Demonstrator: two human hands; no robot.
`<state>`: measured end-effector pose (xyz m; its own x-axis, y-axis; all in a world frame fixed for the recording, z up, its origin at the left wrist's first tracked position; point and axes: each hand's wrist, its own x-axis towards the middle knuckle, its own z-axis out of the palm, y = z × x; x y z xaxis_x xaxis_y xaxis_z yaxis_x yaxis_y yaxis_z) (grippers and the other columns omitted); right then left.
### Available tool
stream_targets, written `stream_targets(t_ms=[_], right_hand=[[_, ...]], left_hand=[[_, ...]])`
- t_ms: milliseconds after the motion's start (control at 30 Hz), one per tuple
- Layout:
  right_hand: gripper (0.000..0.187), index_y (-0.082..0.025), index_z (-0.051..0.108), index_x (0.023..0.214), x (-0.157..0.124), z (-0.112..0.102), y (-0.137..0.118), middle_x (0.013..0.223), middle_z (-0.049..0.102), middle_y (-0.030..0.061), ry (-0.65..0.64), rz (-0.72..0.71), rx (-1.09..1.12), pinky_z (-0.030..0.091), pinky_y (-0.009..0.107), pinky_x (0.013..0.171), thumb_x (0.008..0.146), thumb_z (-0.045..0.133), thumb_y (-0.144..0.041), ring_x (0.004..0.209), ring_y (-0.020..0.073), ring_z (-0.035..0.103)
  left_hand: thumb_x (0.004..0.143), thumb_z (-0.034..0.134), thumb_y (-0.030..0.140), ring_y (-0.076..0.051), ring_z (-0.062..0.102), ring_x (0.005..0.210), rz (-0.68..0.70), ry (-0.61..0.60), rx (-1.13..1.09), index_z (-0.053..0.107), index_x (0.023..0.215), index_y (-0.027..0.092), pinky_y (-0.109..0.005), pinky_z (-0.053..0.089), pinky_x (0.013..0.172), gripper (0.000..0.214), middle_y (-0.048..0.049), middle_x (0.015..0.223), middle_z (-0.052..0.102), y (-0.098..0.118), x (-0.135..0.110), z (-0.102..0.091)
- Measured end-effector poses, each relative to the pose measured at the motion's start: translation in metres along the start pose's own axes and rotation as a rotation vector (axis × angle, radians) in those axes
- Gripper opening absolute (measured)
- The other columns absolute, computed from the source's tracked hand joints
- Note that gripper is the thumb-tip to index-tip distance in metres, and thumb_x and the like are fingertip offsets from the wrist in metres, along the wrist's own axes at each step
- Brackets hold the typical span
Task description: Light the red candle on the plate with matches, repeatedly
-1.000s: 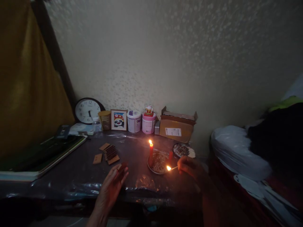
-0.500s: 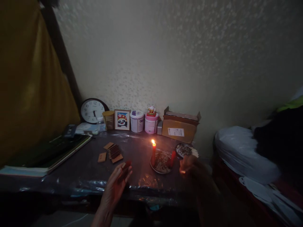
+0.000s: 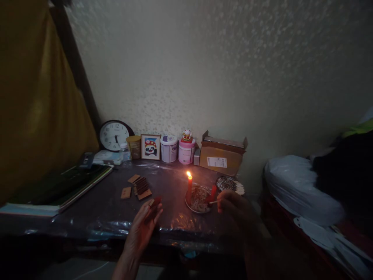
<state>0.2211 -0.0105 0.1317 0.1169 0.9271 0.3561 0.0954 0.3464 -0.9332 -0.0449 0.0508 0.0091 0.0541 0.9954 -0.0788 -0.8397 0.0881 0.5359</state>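
My left hand point(image 3: 142, 221) is closed around a small matchbox point(image 3: 155, 201) with a dark reddish side, held above the front of the table. My right hand point(image 3: 230, 202) pinches a thin matchstick point(image 3: 214, 202) that points left, over the right rim of a round metal plate point(image 3: 201, 212). No flame shows on the stick. On the plate a red candle point(image 3: 189, 190) stands upright and burns. A second red candle point(image 3: 213, 191) without a flame leans at the plate's right side, close behind the matchstick. My right forearm is in deep shadow.
Several matchboxes point(image 3: 141, 186) lie left of centre. A dish of dark-tipped matchsticks point(image 3: 225, 183) sits behind my right hand. A cardboard box point(image 3: 221, 155), a pink tin point(image 3: 186, 152), a picture frame point(image 3: 150, 147) and a clock point(image 3: 114, 136) line the wall.
My right hand has turned and shifted slightly left, so the matchstick in it shows clearly over the plate's edge. My left hand and the burning candle stay nearly the same.
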Motion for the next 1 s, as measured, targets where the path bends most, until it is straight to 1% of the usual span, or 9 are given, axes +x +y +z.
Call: stream_targets(t_ms=[100,167,233,333,433,533,767,900,1000], right_hand=[[0.019,-0.019,0.06,0.067,0.007,-0.028,0.011,0.052,0.056,-0.0037,0.196,-0.011,-0.011,0.038,0.021,0.049,0.07,0.066,-0.036,0.05,0.0106,0.051],[0.022,-0.019,0.06,0.066,0.016,-0.055,0.024,0.055,0.057,-0.0029,0.373,0.032,-0.119,0.036,0.02,0.046,0.07,0.063,-0.041,0.05,0.011,0.051],[0.024,-0.019,0.061,0.069,0.025,-0.082,0.041,0.059,0.06,-0.0017,0.557,0.085,-0.245,0.04,0.022,0.051,0.067,0.061,-0.043,0.055,0.0133,0.055],[0.025,-0.018,0.062,0.067,0.035,-0.119,0.067,0.057,0.06,-0.0016,0.628,0.123,-0.326,0.041,0.024,0.054,0.062,0.061,-0.042,0.056,0.0152,0.055],[0.027,-0.017,0.064,0.064,0.044,-0.146,0.091,0.056,0.061,0.0001,0.636,0.153,-0.413,0.041,0.026,0.055,0.058,0.061,-0.043,0.057,0.0172,0.055],[0.028,-0.017,0.065,0.064,0.053,-0.164,0.112,0.062,0.065,0.0029,0.623,0.164,-0.486,0.042,0.028,0.06,0.057,0.06,-0.044,0.065,0.0206,0.058],[0.022,-0.019,0.066,0.067,0.079,-0.187,0.147,0.07,0.069,0.0023,0.493,0.183,-0.62,0.046,0.03,0.069,0.068,0.059,-0.04,0.076,0.0218,0.063],[0.019,-0.014,0.064,0.083,0.095,-0.194,0.159,0.084,0.066,0.0021,0.425,0.224,-0.689,0.049,0.033,0.074,0.083,0.057,-0.032,0.079,0.0163,0.062],[0.02,-0.014,0.059,0.099,0.104,-0.197,0.166,0.1,0.062,0.0032,0.385,0.245,-0.726,0.05,0.034,0.075,0.088,0.054,-0.03,0.085,0.0158,0.061]], left_hand=[[0.073,0.064,0.02,-0.02,0.067,0.088,-0.018,0.002,-0.001,0.069,0.09,0.016,-0.032,0.054,0.082,0.018,-0.0077,0.096,0.073,0.0,0.0,-0.001],[0.072,0.064,0.022,-0.02,0.067,0.087,-0.022,0.005,-0.004,0.069,0.09,0.016,-0.031,0.054,0.081,0.019,-0.0073,0.097,0.073,0.0,0.0,0.0],[0.071,0.066,0.023,-0.02,0.067,0.087,-0.023,0.011,-0.003,0.069,0.089,0.016,-0.031,0.054,0.081,0.019,-0.0066,0.096,0.073,-0.001,0.001,0.002],[0.07,0.067,0.024,-0.02,0.067,0.086,-0.014,0.016,0.012,0.07,0.086,0.017,-0.031,0.054,0.081,0.018,-0.0061,0.094,0.074,-0.003,0.001,0.006],[0.071,0.066,0.025,-0.02,0.066,0.089,-0.008,-0.005,0.051,0.069,0.088,0.018,-0.031,0.052,0.083,0.018,-0.0062,0.098,0.073,-0.005,-0.001,0.01],[0.072,0.065,0.026,-0.021,0.065,0.091,-0.031,-0.038,0.101,0.069,0.089,0.019,-0.033,0.051,0.085,0.019,-0.0064,0.102,0.071,-0.006,-0.005,0.013],[0.077,0.059,0.027,-0.021,0.061,0.094,-0.115,-0.156,0.171,0.066,0.094,0.019,-0.036,0.049,0.086,0.019,-0.0081,0.111,0.066,-0.008,-0.011,0.021],[0.078,0.058,0.027,-0.02,0.06,0.096,-0.154,-0.211,0.207,0.065,0.095,0.021,-0.035,0.047,0.087,0.019,-0.008,0.114,0.064,-0.011,-0.01,0.018],[0.077,0.06,0.028,-0.021,0.059,0.097,-0.182,-0.223,0.237,0.065,0.094,0.021,-0.035,0.046,0.087,0.02,-0.0086,0.116,0.063,-0.013,-0.01,0.015]])
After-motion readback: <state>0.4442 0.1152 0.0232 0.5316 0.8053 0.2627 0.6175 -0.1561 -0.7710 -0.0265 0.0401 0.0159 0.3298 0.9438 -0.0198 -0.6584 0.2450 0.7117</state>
